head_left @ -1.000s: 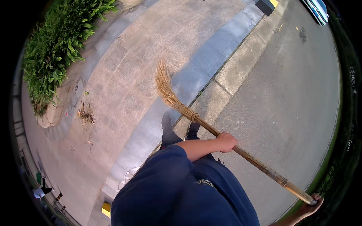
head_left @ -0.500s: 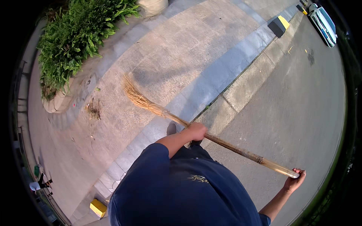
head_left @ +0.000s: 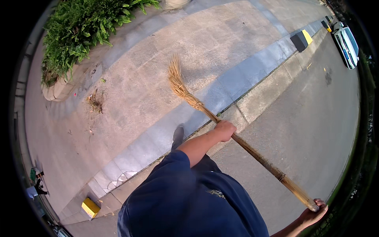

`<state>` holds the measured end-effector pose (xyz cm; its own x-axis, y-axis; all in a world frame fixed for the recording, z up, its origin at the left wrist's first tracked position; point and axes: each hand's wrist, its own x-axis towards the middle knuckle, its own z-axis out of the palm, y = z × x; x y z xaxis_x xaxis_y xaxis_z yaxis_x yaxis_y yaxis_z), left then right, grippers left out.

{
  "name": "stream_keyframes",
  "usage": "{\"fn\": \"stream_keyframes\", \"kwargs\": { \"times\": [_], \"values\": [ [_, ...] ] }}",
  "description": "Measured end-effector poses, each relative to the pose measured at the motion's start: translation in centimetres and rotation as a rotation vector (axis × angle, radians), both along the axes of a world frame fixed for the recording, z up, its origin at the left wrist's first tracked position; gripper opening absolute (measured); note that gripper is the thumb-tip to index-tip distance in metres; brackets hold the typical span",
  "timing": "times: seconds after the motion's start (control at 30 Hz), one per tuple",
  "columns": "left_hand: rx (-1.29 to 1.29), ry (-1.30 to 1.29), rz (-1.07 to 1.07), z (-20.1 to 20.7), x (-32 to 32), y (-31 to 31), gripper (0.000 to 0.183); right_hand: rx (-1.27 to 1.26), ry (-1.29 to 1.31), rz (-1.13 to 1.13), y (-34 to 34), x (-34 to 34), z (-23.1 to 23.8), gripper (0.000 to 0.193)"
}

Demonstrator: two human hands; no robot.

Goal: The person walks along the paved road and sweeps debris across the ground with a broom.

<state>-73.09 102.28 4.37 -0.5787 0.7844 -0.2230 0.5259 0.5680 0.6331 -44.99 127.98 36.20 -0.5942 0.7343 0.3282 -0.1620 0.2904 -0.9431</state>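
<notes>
A straw broom (head_left: 258, 157) with a long wooden handle slants across the view, from its bristles at the upper left to its handle end at the lower right. My left hand (head_left: 226, 130) is closed round the handle a little below the bound straw head (head_left: 182, 89). At the handle's far end, my right hand (head_left: 314, 212) grips the tip with fingers curled over it. The bristles hang over the paved walk; whether they touch it I cannot tell. To the left lies a small heap of dry litter (head_left: 95, 102), apart from the bristles.
A stone curb (head_left: 260, 103) divides the paved walk from the grey road. Green bushes (head_left: 81, 33) fill a planter at upper left. Yellow-and-black blocks (head_left: 302, 40) and a yellow block (head_left: 90, 207) stand along the edge. A white car (head_left: 345, 45) and a distant person (head_left: 35, 191) also show.
The broom head has swung right, away from the litter heap. My left hand has moved right and slightly up in view, my right hand downward. The whole view has also shifted somewhat.
</notes>
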Motion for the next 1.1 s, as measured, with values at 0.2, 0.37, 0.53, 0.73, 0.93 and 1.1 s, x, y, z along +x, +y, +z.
{"fn": "stream_keyframes", "kwargs": {
  "times": [0.2, 0.37, 0.53, 0.73, 0.93, 1.1],
  "values": [
    [-0.494, -0.165, 0.049, -4.8, 1.6, -18.8, 0.018, -0.281, -0.138, 0.223, -7.0, -6.4, -12.6, 0.020],
    [-0.527, -0.163, 0.168, -3.4, 2.9, -20.9, 0.017, -0.473, -0.198, 0.264, -3.2, -8.1, -16.0, 0.020],
    [-0.182, 0.001, 0.248, -2.3, 2.5, -13.4, 0.009, -0.408, -0.143, 0.222, 3.0, -8.8, -12.0, 0.023],
    [-0.040, -0.028, 0.235, -2.3, 2.7, -7.8, 0.007, -0.216, -0.134, 0.172, 6.7, -10.0, -4.9, 0.021],
    [-0.466, -0.314, 0.242, -5.1, 3.4, -22.7, 0.012, -0.291, -0.355, 0.448, -5.4, -14.3, -12.4, 0.023],
    [-0.572, -0.257, 0.495, -4.9, 4.4, -35.3, 0.018, -0.478, -0.424, 0.555, -15.7, -15.8, -17.9, 0.024]
  ]
}}
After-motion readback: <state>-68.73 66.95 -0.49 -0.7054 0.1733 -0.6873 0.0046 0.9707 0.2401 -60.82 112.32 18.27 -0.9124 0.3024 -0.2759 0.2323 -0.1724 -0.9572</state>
